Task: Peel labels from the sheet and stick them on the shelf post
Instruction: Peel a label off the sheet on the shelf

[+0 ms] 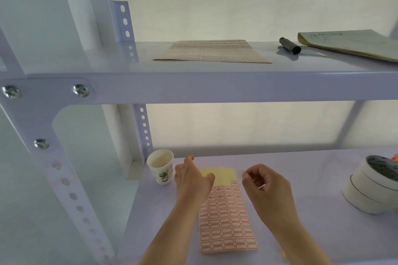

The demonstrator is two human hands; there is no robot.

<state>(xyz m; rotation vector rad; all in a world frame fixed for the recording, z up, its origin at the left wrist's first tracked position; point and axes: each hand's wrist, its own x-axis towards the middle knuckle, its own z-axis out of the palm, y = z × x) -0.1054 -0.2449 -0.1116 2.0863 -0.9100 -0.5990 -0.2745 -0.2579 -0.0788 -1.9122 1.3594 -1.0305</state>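
A label sheet (226,219) with red-bordered labels lies on the lower shelf; its far end is bare yellow backing. My left hand (191,178) rests on the sheet's far left corner, fingers spread, holding nothing. My right hand (262,185) hovers just right of the sheet with thumb and fingertips pinched together; a small pale label seems to be between them. The white perforated front post (71,196) stands at the left; a rear post (144,129) rises behind the cup.
A paper cup (161,168) stands left of my left hand. Rolls of tape (374,185) sit at the right. The upper shelf (215,86) carries another label sheet (213,50), a black marker (289,45) and a notepad (353,43).
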